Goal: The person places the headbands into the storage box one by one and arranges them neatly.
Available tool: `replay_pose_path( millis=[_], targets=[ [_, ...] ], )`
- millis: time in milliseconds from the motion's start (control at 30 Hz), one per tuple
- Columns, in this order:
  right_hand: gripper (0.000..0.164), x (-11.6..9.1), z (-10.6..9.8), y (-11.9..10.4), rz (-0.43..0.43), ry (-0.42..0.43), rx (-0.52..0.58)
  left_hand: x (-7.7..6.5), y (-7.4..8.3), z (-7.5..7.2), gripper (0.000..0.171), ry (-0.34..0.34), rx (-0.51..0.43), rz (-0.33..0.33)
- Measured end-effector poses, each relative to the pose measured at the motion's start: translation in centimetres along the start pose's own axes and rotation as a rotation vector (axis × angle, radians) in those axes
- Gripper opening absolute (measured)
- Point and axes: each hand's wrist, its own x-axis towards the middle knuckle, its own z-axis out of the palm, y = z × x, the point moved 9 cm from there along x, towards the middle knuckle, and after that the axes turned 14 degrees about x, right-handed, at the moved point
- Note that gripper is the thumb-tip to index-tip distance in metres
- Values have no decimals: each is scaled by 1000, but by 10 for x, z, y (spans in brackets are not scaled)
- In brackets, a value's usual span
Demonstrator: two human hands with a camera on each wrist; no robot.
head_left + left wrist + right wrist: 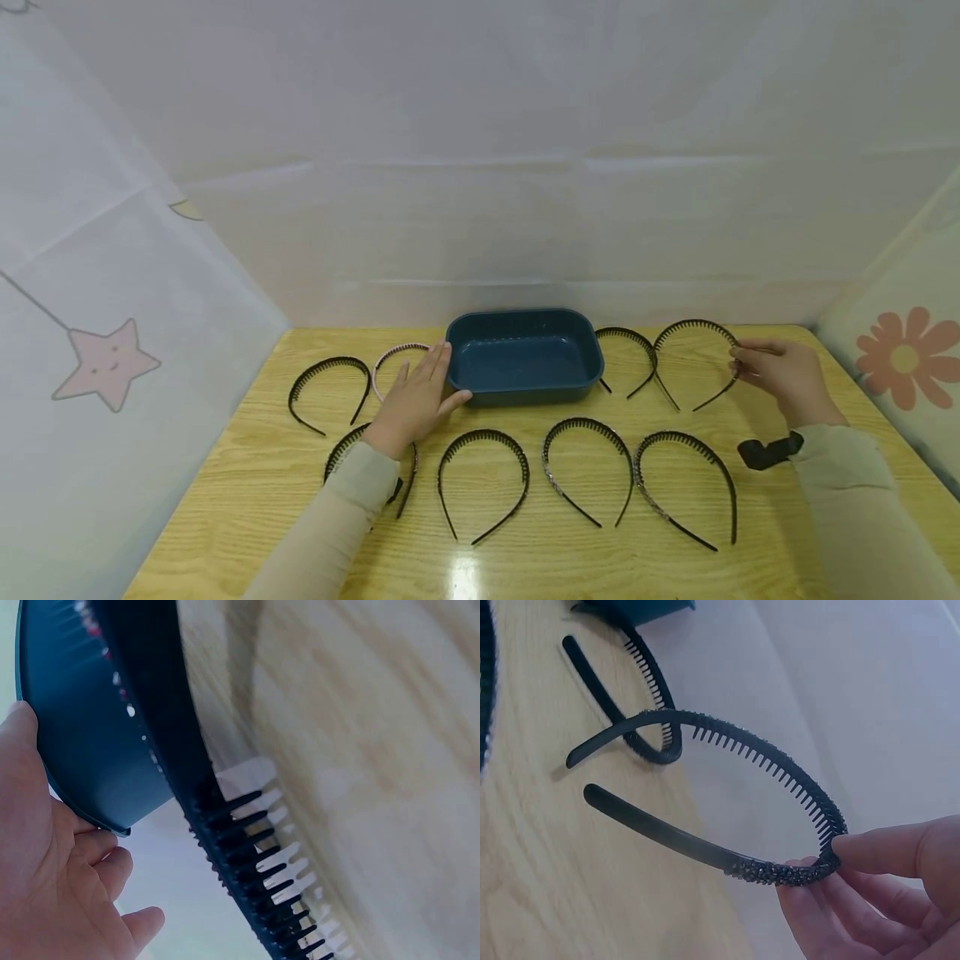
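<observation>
A dark blue rectangular basin [536, 397] stands at the back middle of the wooden table. My left hand [418, 396] rests at its left front corner, fingers stretched along the left side and thumb at the front wall. Under the left forearm, a black toothed headband with small stones [232, 840] looms in the left wrist view, partly hidden from the head view. At the back right, my right hand [783, 375] pinches a black headband [765, 871] at its bead-covered band between thumb and fingers. Its ends point down and toward the basin.
Another black headband [643, 342] lies between the basin and the held one. A pink-edged headband [397, 347] and a black one [330, 361] lie left of the basin. Three more headbands [483, 433] form the front row. White cloth [480, 208] walls the back and sides.
</observation>
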Motion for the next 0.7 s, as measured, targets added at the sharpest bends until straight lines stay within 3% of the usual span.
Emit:
replay_pose_path(
  millis=[367, 700],
  targets=[
    [45, -9, 24, -24, -74, 10, 35, 0, -1, 0, 89, 1, -10, -1],
    [44, -19, 55, -44, -148, -40, 230, -1, 0, -2, 89, 4, -11, -2]
  ],
)
